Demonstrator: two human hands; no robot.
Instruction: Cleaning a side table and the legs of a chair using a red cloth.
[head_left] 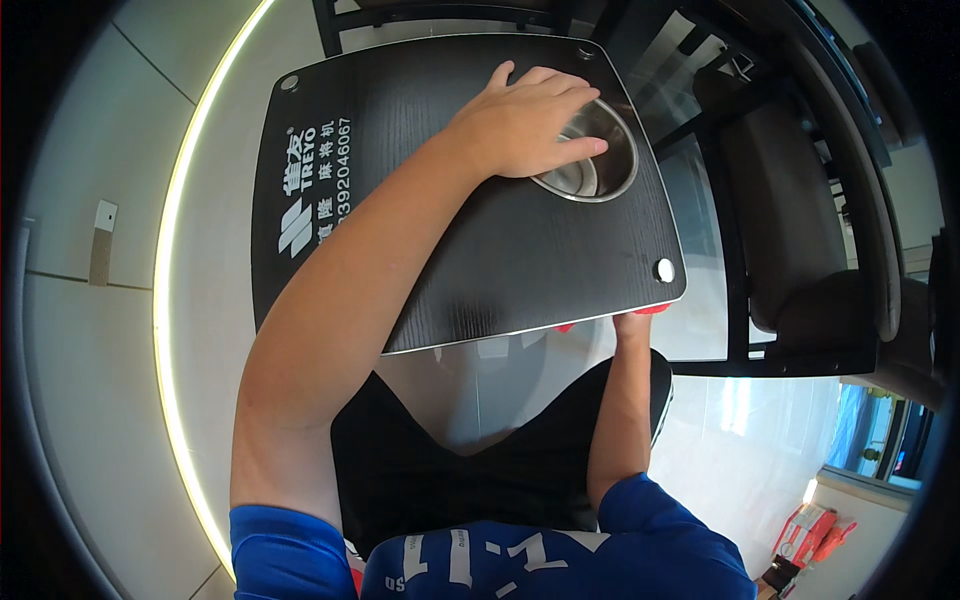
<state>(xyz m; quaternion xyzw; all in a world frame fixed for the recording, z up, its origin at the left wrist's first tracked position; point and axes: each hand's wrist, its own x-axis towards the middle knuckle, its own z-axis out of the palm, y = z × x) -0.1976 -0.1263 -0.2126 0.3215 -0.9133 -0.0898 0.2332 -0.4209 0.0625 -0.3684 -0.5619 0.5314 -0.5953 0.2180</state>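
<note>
A round stainless-steel bowl is at the right side of a small dark wood-grain tabletop. My left hand lies palm down over the bowl's left part, covering much of its rim. Its fingers are spread, and the thumb stretches across the bowl's opening; whether the fingertips press on the rim is hard to make out. My right hand goes under the tabletop's near right edge, so its fingers are hidden. Something red shows beside it, mostly covered by the edge.
Round silver studs mark the tabletop's corners, and pale lettering runs down its left side. Black-framed chairs with padded seats stand close on the right. A curved light strip edges the floor at the left. My legs are below the near edge.
</note>
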